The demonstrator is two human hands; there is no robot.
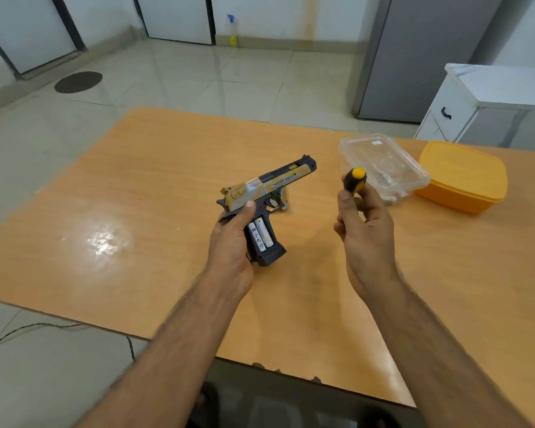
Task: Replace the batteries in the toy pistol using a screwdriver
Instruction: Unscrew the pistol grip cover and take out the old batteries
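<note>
We hold the toy pistol [261,193] in our left hand [232,239], fingers wrapped round the back of the grip, lifted just above the table [155,186] near its middle, barrel pointing far and right. The grip's side is open towards us, no cover on it, and two white batteries [261,234] sit side by side in the bay. Our right hand [363,230] is closed round the screwdriver [355,180], its black and yellow handle sticking up past the thumb; the blade is hidden behind the hand, so we cannot tell where it points.

We judge that the unscrewing is behind us and we stand at the battery step. Whether these two cells are the old ones waiting to come out or fresh ones already seated, we cannot tell. The cover and its screw are not in sight either.

To the right, beyond our right hand, lies a clear plastic box [383,163] with small things inside, too blurred to name, and just right of it an orange box [464,176].

Next we probably need a free right hand, so the screwdriver goes down on the table first; then fingertips pry at a battery end while the left hand keeps the pistol steady and the bay facing up
</note>
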